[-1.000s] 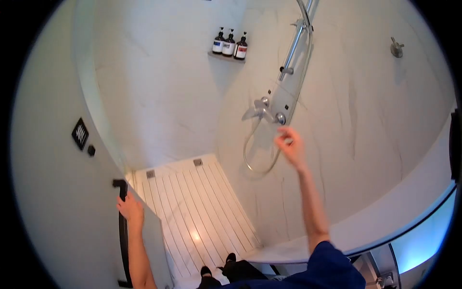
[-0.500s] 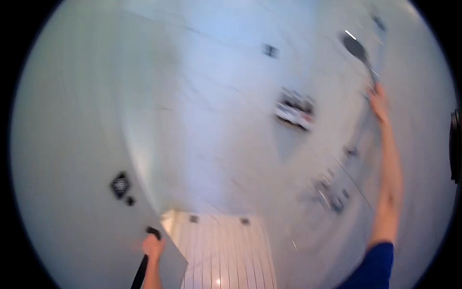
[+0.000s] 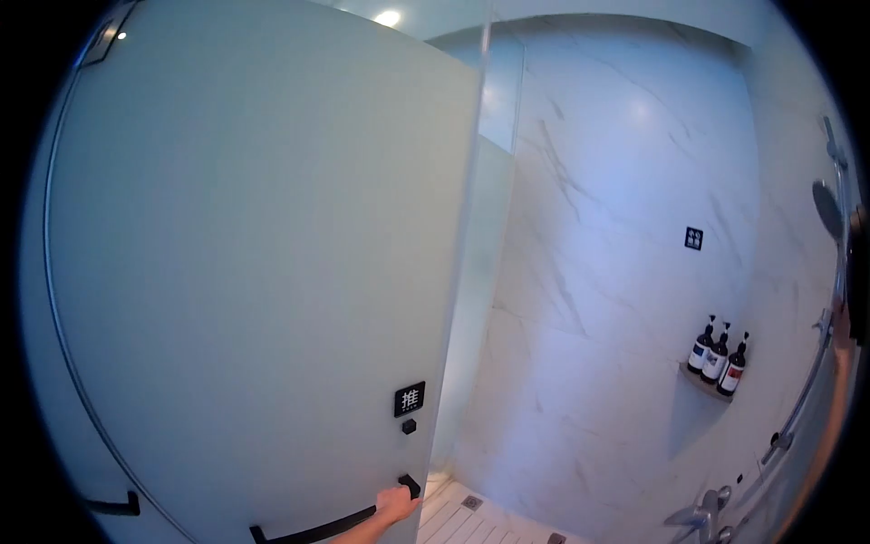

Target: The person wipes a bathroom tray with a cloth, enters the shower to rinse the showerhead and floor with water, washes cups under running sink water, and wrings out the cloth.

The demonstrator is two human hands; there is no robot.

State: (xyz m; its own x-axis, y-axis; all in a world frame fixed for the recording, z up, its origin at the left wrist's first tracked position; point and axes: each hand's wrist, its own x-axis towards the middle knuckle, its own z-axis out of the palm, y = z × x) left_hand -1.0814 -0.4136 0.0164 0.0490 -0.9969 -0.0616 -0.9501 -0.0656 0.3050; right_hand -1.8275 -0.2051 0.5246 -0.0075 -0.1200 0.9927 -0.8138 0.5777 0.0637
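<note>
My left hand is closed round the black bar handle of a frosted glass door, near the handle's upper end. Just above are a square black sign with a white character and a small black knob. At the far right edge my right hand is at the lower end of the handle of a hand shower, beside the wall rail. A dark shape at the frame's edge hides part of this hand, and its fingers barely show.
Three dark pump bottles stand on a corner shelf. Below the rail is a chrome shower tap. A black sign is on the marbled wall. Slatted white flooring lies beyond the door's edge.
The view has swung up and left, so the door fills more of it and the shower is now at the right edge. My left hand stays on the door handle.
</note>
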